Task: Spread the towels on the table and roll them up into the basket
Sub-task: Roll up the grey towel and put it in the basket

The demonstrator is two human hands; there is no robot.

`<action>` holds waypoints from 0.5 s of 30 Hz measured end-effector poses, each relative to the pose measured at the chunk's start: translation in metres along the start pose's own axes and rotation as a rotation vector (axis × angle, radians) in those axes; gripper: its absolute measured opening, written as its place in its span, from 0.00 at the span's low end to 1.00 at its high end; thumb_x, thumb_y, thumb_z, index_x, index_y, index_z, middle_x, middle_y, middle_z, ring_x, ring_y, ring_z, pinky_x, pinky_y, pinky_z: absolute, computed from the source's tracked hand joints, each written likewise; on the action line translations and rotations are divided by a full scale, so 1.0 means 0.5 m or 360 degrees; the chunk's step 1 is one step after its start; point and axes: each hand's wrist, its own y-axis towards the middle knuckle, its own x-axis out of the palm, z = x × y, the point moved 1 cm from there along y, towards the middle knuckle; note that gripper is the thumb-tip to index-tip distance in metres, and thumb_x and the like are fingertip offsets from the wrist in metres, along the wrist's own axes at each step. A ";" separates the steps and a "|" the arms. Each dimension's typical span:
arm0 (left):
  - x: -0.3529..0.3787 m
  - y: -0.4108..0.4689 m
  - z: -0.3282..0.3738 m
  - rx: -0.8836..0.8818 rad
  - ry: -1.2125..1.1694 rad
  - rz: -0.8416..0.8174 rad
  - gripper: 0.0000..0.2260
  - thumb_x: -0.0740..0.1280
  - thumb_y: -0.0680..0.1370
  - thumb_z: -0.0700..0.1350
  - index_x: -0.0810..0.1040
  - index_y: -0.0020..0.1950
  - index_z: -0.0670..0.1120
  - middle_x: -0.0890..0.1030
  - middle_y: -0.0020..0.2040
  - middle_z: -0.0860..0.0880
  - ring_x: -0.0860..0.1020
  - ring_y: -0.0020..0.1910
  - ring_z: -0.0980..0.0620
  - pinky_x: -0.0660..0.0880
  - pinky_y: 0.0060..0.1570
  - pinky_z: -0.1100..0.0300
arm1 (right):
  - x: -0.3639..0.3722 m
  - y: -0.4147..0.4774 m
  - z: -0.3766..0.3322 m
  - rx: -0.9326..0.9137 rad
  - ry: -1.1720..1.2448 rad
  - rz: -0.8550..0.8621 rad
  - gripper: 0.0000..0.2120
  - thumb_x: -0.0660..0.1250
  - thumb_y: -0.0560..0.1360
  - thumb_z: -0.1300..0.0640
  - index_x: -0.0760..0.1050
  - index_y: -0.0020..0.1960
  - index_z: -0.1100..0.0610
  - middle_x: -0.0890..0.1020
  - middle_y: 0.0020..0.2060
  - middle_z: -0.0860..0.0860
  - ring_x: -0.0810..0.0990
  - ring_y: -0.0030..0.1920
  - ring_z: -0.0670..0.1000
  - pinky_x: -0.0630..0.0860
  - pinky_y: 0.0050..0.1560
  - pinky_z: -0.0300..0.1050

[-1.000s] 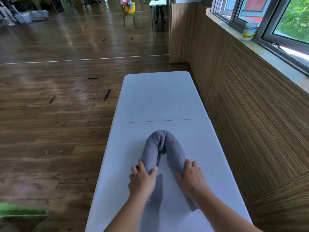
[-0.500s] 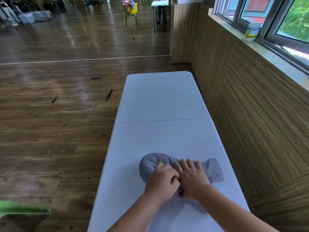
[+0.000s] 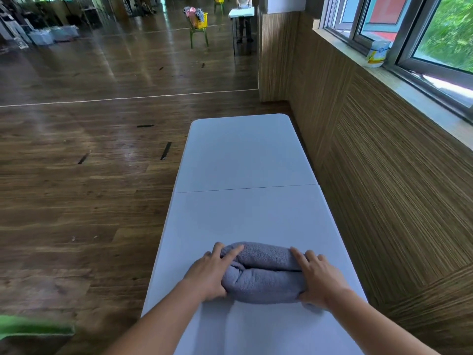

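A grey towel (image 3: 265, 274), rolled and doubled over into a thick bundle, lies crosswise on the near half of the white folding table (image 3: 243, 160). My left hand (image 3: 210, 272) clasps the bundle's left end, fingers laid over the top and thumb underneath. My right hand (image 3: 316, 276) clasps the right end the same way. No basket for the rolls shows near the table.
A wood-panelled wall runs close along the table's right side under a window sill holding a white and yellow tub (image 3: 377, 53). A green object (image 3: 33, 327) lies on the floor at lower left. Far off stand a chair with a yellow basket (image 3: 198, 20) and another table (image 3: 242, 12).
The rolled towel, bent in an upside-down U a second ago, has been folded over onto itself and turned sideways. My hands moved from its middle out to its two ends.
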 end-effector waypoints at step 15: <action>-0.273 -0.209 -0.119 -0.0358 -0.0155 0.0767 0.48 0.74 0.67 0.51 0.46 0.76 0.68 0.59 0.64 0.51 0.73 0.58 0.44 0.75 0.52 0.51 | -0.378 0.025 -0.201 -0.0487 -0.0196 0.0608 0.45 0.69 0.63 0.40 0.49 0.74 0.40 0.69 0.58 0.48 0.71 0.58 0.55 0.77 0.47 0.52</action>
